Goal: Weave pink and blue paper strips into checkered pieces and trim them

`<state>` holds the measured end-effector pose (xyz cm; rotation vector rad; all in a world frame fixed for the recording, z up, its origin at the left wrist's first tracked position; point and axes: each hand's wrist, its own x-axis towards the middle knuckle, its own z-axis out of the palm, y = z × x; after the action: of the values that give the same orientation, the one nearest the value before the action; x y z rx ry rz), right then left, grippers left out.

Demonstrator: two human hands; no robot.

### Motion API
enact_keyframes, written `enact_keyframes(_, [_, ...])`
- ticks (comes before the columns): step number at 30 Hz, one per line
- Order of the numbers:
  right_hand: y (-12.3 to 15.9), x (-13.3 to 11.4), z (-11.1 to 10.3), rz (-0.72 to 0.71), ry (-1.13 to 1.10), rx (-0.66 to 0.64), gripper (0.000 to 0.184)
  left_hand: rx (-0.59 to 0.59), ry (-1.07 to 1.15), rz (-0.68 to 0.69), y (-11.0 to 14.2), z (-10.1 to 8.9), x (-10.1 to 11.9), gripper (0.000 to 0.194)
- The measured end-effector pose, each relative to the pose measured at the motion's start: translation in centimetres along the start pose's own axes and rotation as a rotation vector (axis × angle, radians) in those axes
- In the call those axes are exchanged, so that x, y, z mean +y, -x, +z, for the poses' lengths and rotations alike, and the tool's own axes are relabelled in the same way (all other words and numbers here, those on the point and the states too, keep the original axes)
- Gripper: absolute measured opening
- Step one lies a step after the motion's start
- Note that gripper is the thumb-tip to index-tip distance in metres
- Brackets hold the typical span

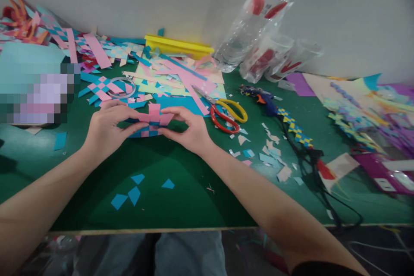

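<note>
Between both hands, just above the green table, is a small woven paper piece (pixel 154 121) of pink and blue strips, with pink ends standing up. My left hand (pixel 111 123) pinches its left side between thumb and fingers. On the right side, my right hand (pixel 186 126) grips it the same way. Red and yellow handled scissors (pixel 228 112) lie right of my right hand, blades pointing up and left. Beyond my left hand are a flat pink and blue woven piece (pixel 101 88) and a round ring (pixel 124 88). Several blue paper scraps (pixel 134 196) lie nearer me.
Paper strips (pixel 181 73) and a yellow tray-like piece (pixel 177 45) lie at the back. A clear bottle (pixel 246 21) and plastic cups (pixel 284 58) stand by the wall. A blue glue gun (pixel 265 101) with a black cord lies right. The table edge (pixel 155 231) is close to me.
</note>
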<state>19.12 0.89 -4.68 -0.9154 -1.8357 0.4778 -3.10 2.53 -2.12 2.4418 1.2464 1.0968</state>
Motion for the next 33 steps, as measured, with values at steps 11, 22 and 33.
enact_keyframes(11, [-0.4,-0.5,0.8,0.553,-0.543,0.162,0.028,0.301,0.308,-0.277,-0.6,-0.5,0.3,0.033])
enact_keyframes(22, [0.4,-0.6,2.3,0.601,-0.670,0.265,0.034,-0.221,0.274,-0.174,-0.4,0.7,1.1,0.034])
enact_keyframes(33, [0.1,-0.8,2.2,0.610,-0.735,0.263,0.024,-0.164,0.090,-0.198,-0.4,0.3,0.8,0.031])
